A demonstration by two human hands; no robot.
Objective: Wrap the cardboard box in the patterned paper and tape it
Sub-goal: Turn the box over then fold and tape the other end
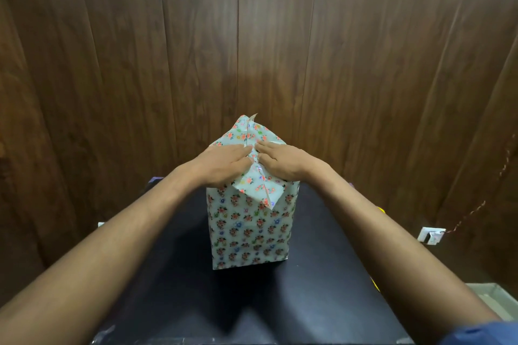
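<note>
At the centre of the frame stood the tall cardboard box (249, 230), upright on a black table top (322, 260) and already covered on its visible sides in pale patterned paper printed with small flowers (246, 235). None of the cardboard itself showed.

On the top of the box the paper's side flaps lay folded inward, meeting along a seam down the middle. A pointed flap (248, 127) stuck up at the far end, and a second pointed flap (263, 190) hung loosely over the near upper edge.

The left hand (224, 165) lay flat on the left half of the top, its fingers straight and close together, pressing the paper down. The right hand (283, 161) pressed the right half in the same way, fingers extended toward the seam; neither hand gripped anything.

No tape could be seen on the top folds, and no tape roll was clearly visible.

The likely risk was that, once either hand lifted to fetch tape, the stiff folds would spring open. Uneven pressure could also tip so tall a box, or tear the thin paper at a corner.

Behind the table stood a dark wooden panelled wall (140, 50).
</note>
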